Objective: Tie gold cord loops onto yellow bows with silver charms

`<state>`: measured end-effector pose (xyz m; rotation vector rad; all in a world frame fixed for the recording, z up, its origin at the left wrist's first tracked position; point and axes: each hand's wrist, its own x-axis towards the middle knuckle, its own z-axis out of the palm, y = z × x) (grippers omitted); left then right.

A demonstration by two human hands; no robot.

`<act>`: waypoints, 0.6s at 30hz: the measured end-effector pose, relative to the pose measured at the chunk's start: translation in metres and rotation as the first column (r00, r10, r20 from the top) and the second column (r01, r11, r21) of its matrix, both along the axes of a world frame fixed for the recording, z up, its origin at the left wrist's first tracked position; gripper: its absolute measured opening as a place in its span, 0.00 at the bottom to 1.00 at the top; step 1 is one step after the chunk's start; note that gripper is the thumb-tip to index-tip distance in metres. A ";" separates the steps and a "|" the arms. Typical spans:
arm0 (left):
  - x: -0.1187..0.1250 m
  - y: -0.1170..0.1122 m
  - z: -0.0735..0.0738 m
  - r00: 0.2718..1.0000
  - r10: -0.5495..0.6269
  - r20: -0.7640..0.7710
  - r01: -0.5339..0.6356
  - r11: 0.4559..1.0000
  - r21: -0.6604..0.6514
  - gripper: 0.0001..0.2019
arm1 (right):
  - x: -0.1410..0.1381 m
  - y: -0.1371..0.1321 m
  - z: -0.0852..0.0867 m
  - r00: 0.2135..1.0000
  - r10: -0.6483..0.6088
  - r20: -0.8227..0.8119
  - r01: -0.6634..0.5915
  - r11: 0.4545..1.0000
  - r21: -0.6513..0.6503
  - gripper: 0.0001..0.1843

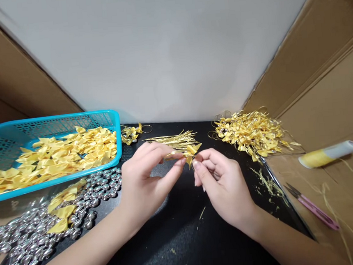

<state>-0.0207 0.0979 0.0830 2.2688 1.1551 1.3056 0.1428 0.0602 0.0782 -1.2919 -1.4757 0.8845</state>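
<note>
My left hand [146, 176] and my right hand [222, 182] meet above the middle of the black table, both pinched on a small yellow ribbon bow [192, 152]. A thin gold wire tie [172, 154] runs from the bow along my left fingertips. My right thumb and forefinger press the bow's right side. Just behind the hands lies a bundle of gold wire ties [177, 140].
A blue basket [10, 136] of yellow bows [61, 153] stands at the left. Several silver beads [34, 240] with a few bows lie in front of it. A heap of wired bows [251, 134] sits back right. Pink snips [313, 207] and a white-yellow roll [329, 154] rest on cardboard at right.
</note>
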 end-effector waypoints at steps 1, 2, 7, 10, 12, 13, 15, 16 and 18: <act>0.000 0.001 0.001 1.000 -0.003 -0.027 0.004 0.999 0.038 0.03 | 0.000 0.000 0.000 1.000 0.001 -0.001 -0.001 1.000 -0.002 0.07; -0.001 0.001 0.001 0.999 0.002 -0.054 0.003 0.997 0.082 0.03 | 0.000 0.000 0.000 1.000 0.002 -0.003 -0.002 1.000 -0.004 0.07; -0.002 0.005 0.001 0.981 0.055 -0.187 -0.012 0.975 0.222 0.02 | -0.001 -0.001 0.000 1.000 0.005 -0.012 -0.006 1.000 -0.007 0.06; -0.003 0.007 0.001 0.974 0.062 -0.219 -0.006 0.969 0.249 0.01 | 0.000 0.000 0.000 1.000 0.003 -0.014 -0.004 1.000 -0.005 0.07; -0.002 0.007 0.002 0.973 0.077 -0.218 -0.012 0.958 0.287 0.02 | 0.001 0.000 -0.001 1.000 0.000 -0.020 -0.001 1.000 -0.012 0.07; -0.002 0.007 0.002 0.973 0.082 -0.215 -0.013 0.954 0.300 0.02 | 0.001 0.001 -0.001 1.000 0.001 -0.025 -0.001 1.000 -0.017 0.07; -0.002 0.006 0.003 0.973 0.079 -0.216 -0.009 0.951 0.308 0.03 | 0.001 0.001 -0.001 0.999 0.004 -0.034 -0.005 1.000 -0.027 0.07; -0.002 0.005 0.004 0.973 0.070 -0.218 -0.002 0.954 0.300 0.03 | 0.002 0.001 -0.001 0.999 0.007 -0.039 -0.008 0.999 -0.034 0.07; -0.001 0.005 0.004 0.976 0.049 -0.213 0.012 0.961 0.276 0.03 | 0.002 0.001 0.000 0.999 0.009 -0.051 -0.012 0.999 -0.053 0.07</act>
